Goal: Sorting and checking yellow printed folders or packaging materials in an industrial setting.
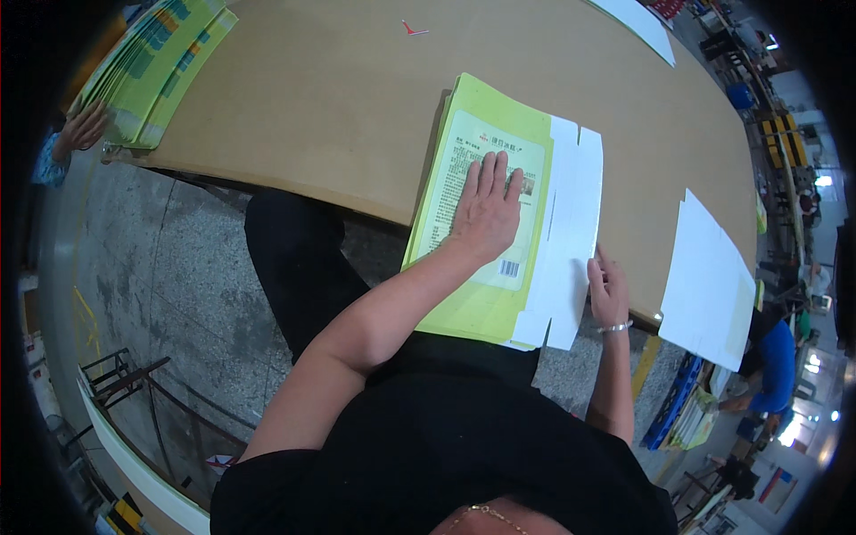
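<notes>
A stack of flat yellow-green carton blanks (473, 303) lies at the near edge of a brown cardboard-covered table (339, 107). My left hand (489, 207) rests flat, fingers apart, on the printed panel of the top blank. The top blank's white flap (571, 223) is folded out to the right. My right hand (606, 290) touches the lower right edge of that white flap, a bracelet on its wrist. Whether its fingers pinch the flap cannot be told.
A white sheet (709, 281) hangs over the table's right edge. Another stack of yellow-green blanks (156, 67) sits at the far left, with another person's hand (82, 129) beside it. A person in blue (771, 366) bends at the right. Grey floor lies below.
</notes>
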The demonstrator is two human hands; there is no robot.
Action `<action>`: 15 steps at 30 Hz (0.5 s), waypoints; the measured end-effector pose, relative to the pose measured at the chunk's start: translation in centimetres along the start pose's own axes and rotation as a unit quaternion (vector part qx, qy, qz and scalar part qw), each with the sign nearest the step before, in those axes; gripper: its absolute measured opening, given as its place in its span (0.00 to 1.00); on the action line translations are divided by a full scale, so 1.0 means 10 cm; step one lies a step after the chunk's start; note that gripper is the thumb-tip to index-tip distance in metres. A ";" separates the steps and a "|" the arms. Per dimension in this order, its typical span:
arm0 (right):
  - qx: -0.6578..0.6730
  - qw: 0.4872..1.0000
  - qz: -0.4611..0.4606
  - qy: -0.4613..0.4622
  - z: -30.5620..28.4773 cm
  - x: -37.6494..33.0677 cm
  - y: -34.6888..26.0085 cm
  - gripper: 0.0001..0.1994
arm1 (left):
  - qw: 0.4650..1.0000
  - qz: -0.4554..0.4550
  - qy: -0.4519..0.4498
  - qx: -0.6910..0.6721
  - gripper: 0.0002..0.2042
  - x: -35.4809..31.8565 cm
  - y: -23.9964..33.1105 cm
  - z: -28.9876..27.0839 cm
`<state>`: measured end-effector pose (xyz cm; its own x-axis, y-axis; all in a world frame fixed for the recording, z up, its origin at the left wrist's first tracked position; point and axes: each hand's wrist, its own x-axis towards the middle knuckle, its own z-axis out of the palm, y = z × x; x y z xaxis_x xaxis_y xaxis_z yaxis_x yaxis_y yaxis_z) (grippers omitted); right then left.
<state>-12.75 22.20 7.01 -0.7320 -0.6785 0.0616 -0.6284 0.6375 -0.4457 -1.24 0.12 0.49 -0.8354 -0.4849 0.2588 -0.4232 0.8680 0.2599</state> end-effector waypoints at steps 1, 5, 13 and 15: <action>0.119 0.991 -0.038 -0.051 -0.04 0.03 0.01 0.24 | 1.000 0.001 0.005 -0.017 0.26 0.02 0.00 -0.01; 0.063 0.976 -0.202 -0.050 0.02 -0.05 -0.51 0.31 | 1.000 -0.010 0.008 -0.021 0.26 -0.03 0.06 -0.04; -0.091 0.969 -0.209 -0.099 0.80 -0.21 -0.48 0.28 | 0.998 0.043 -0.014 -0.047 0.32 -0.23 -0.01 0.00; 0.085 0.963 -0.199 -0.161 0.52 -0.07 -0.36 0.21 | 0.989 0.029 -0.101 -0.105 0.35 -0.19 -0.02 -0.08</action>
<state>-8.60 18.47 3.93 -0.3052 -0.9522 -0.0106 -0.7700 0.2533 -0.5856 0.70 0.78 0.71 -0.9182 -0.3848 0.0936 -0.3080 0.8424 0.4421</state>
